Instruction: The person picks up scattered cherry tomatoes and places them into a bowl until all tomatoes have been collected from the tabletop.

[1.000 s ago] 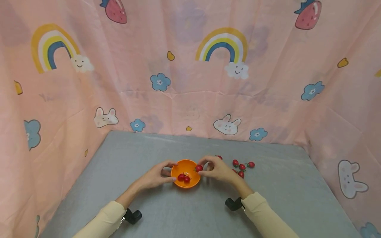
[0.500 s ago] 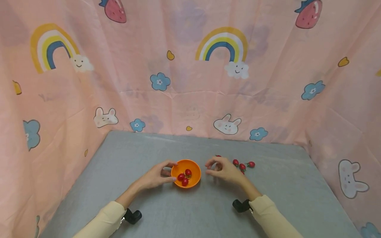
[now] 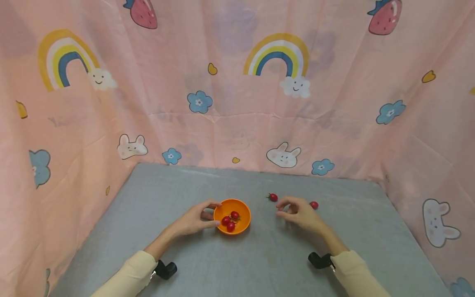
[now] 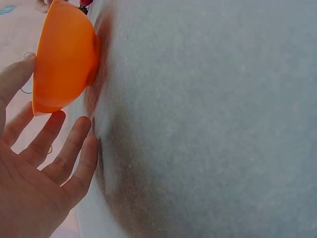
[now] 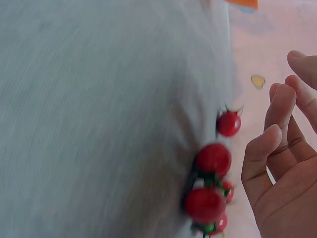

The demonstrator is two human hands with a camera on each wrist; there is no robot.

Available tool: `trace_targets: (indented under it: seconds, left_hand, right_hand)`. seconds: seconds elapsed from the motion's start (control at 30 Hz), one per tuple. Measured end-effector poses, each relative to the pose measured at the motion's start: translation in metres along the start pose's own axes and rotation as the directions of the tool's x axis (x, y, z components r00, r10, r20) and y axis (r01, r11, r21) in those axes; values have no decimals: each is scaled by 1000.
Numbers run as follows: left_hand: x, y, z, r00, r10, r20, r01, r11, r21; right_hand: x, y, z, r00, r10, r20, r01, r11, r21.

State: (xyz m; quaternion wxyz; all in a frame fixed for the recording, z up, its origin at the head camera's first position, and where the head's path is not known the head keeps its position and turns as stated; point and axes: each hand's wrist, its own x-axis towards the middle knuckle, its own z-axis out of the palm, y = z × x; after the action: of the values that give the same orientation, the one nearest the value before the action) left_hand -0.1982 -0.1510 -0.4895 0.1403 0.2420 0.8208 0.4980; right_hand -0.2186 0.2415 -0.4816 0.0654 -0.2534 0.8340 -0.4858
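Note:
My left hand (image 3: 197,217) holds an orange bowl (image 3: 243,226) at its left side, thumb and fingers spread along the rim. The left wrist view shows the bowl's outer wall (image 4: 64,59) with fingertips against it. Three red cherry tomatoes (image 3: 230,227) lie inside. My right hand (image 3: 302,212) is off to the bowl's right, fingers loosely curved with nothing between them. In the right wrist view, several cherry tomatoes (image 5: 204,205) with green stems lie close beside the hand; from the head view it hides most of them.
One cherry tomato (image 3: 273,197) lies behind and left of the right hand, another (image 3: 314,205) shows past its knuckles. All this is on a grey table (image 3: 237,268), bordered at the back and sides by a pink patterned curtain (image 3: 237,132).
The right hand released a cherry tomato into the bowl, making three there. It then moved right, over the loose tomatoes. The left hand and bowl stayed put.

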Motion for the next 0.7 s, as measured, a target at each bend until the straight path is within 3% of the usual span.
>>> trace_targets:
  seconds: [0.37, 0.7]
  left_hand:
    - [1, -1, 1, 1000, 6, 1, -6, 1000, 8]
    - [1, 0, 0, 1000, -10, -4, 10, 1000, 10]
  right_hand:
    - [-22, 20, -28, 996, -72, -59, 73, 997, 30]
    - [-40, 24, -42, 997, 39, -71, -39, 999, 2]
